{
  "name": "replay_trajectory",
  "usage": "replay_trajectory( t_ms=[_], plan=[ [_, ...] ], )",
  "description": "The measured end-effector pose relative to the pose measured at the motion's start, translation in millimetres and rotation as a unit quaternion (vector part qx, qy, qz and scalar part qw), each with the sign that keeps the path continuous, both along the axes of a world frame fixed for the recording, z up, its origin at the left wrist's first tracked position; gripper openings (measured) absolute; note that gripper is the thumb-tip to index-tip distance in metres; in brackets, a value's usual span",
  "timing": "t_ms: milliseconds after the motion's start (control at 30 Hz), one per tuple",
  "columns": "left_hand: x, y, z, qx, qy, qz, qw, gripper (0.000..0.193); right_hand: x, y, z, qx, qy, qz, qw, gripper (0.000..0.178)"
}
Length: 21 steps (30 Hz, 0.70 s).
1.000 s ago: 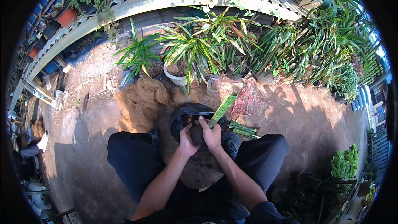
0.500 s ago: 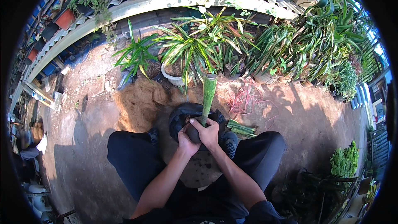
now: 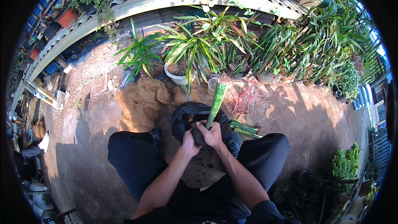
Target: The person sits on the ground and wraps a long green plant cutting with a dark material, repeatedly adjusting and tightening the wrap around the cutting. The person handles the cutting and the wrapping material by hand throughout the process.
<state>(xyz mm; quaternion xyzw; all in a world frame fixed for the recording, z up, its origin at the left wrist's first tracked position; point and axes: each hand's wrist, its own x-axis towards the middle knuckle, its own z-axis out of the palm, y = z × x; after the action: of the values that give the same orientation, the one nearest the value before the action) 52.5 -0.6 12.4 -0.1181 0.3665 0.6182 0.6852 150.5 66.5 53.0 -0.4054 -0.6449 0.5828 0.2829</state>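
Observation:
Between my two hands is a dark clump (image 3: 198, 137), seemingly soil, wrapped round the base of a snake plant leaf (image 3: 217, 102). The thick green leaf has a flat-cut top and leans to the right. My left hand (image 3: 190, 144) presses the clump from the left, fingers closed. On the other side, my right hand (image 3: 212, 135) curls over the clump and the leaf's foot, its thumb across the top. Just beyond and under them is a black plastic bag (image 3: 180, 125) with dark soil inside. The leaf's lower end is hidden by the clump and fingers.
Cut green leaves (image 3: 244, 129) lie beside my right shoe. Brown fibre (image 3: 144, 98) is heaped left of the bag. Pink string (image 3: 248, 101) lies tangled farther right. Potted plants (image 3: 188, 52) line the far side, under a shelf edge (image 3: 199, 0).
The leaf has tipped over to the right. Both hands have shifted slightly right and down with the clump, showing more of the bag's mouth.

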Motion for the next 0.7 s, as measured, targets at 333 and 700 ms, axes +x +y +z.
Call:
replay_trajectory(
  t_ms=[333,700],
  plan=[
    [4,-1,11,0.036,-0.041,0.094,0.994,0.038,-6,1,11,0.031,0.145,-0.008,0.989,0.03],
    [6,2,13,0.059,-0.046,0.111,0.991,0.036,-9,-4,23,-0.031,0.077,-0.094,0.992,0.023]
  ],
)
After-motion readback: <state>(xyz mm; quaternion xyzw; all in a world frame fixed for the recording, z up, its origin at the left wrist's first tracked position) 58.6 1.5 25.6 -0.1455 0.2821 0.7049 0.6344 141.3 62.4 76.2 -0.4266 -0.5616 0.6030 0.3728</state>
